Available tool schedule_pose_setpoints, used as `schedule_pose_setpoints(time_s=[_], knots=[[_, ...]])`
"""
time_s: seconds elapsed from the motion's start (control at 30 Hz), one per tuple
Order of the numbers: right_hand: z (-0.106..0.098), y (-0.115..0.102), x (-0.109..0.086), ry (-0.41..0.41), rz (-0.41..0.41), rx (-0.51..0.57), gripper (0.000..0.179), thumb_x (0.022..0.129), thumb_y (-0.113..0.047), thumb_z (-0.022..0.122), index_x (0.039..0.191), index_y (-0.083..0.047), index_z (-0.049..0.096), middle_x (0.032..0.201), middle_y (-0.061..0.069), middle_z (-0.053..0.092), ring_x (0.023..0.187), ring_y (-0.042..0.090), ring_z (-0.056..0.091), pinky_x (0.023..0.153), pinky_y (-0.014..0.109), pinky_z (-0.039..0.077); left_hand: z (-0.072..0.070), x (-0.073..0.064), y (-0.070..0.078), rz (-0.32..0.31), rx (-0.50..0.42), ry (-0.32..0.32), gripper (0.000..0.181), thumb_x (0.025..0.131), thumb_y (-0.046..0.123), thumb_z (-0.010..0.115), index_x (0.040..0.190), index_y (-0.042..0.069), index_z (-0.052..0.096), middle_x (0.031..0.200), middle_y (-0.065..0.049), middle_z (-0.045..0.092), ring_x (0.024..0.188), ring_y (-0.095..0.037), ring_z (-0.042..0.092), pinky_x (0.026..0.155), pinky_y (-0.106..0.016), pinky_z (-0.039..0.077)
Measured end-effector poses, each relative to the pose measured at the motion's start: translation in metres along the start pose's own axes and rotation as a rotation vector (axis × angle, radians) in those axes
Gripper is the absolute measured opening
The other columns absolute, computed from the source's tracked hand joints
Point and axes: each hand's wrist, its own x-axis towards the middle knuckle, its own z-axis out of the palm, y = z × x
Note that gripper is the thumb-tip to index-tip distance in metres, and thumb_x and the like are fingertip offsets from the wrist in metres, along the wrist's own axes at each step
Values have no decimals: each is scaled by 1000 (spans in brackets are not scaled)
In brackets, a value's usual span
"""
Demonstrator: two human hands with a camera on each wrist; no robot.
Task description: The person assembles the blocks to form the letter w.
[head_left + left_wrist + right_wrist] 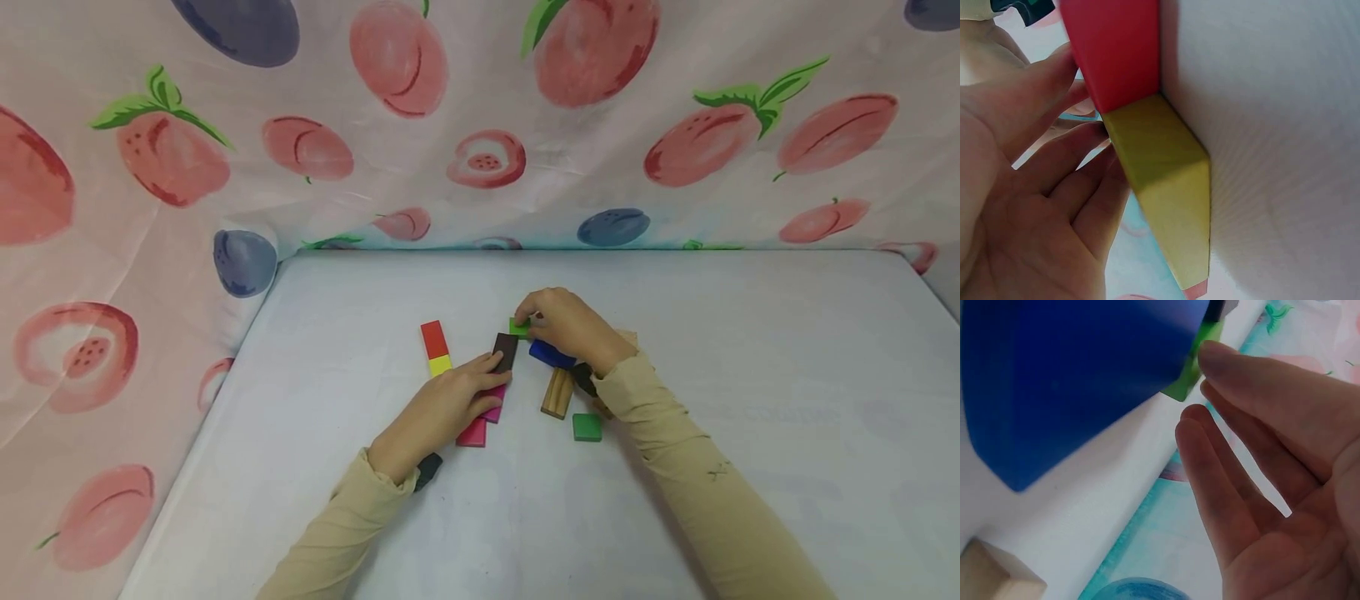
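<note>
In the head view my left hand [444, 406] lies with extended fingers across a dark brown block [507, 346] and a magenta block [492, 408], which form a slanting row. A pinkish-red block [472, 433] sits at the row's near end. My right hand [568, 323] pinches a small light green block [518, 327] at the row's far end, thumb and finger at its side. Under that hand is a blue block [550, 354], large in the right wrist view. Left of my left hand runs a red block [433, 339] with a yellow block [1166, 169] end to end.
Near my right wrist lie a grooved wooden block [557, 393], a green square block [587, 427] and a pale wooden block [628, 337], partly hidden. Dark wrist gear [427, 472] shows at the left cuff. Behind the white table [750, 333] hangs a fruit-patterned cloth [547, 167].
</note>
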Motion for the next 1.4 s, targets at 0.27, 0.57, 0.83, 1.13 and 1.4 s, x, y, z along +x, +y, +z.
schedule_pose_setpoints(time_s=[0.27, 0.57, 0.83, 1.13, 1.4], knots=[[-3, -1, -8, 2, 31, -14, 23, 91, -6, 71, 113, 0, 71, 121, 14, 68, 117, 30, 62, 100, 45, 51, 1, 0, 1, -6, -4, -4, 44, 93, 19, 69, 136, 9, 62, 152, -11, 47, 139, -27, 46, 108, -42, 45], [-5, -1, -17, -33, 103, -42, 30, 91, -12, 72, 119, -1, 69, 117, 13, 67, 109, 28, 64, 93, 43, 55, 2, 1, -2, -17, 4, -1, 44, 94, 21, 69, 136, 10, 62, 152, -10, 46, 140, -25, 45, 109, -41, 44], [-5, 4, -22, -86, 138, -18, 30, 90, -11, 74, 117, 1, 69, 111, 15, 70, 102, 28, 66, 87, 41, 57, 2, 0, -1, -18, -9, 2, 43, 94, 21, 69, 135, 9, 62, 153, -10, 46, 141, -27, 44, 110, -41, 43], [-3, 9, -25, -94, 132, 13, 28, 90, -8, 72, 116, 3, 68, 109, 17, 71, 98, 29, 69, 85, 41, 58, 2, 0, -1, -10, -11, 9, 44, 94, 21, 69, 136, 8, 62, 153, -10, 45, 142, -26, 43, 110, -42, 43], [-2, 10, -26, -89, 155, 23, 27, 90, -10, 73, 113, 1, 67, 104, 17, 71, 96, 28, 68, 84, 41, 57, 1, 0, 0, -10, -4, 7, 44, 94, 21, 69, 136, 8, 61, 153, -10, 45, 141, -26, 43, 111, -41, 42]])
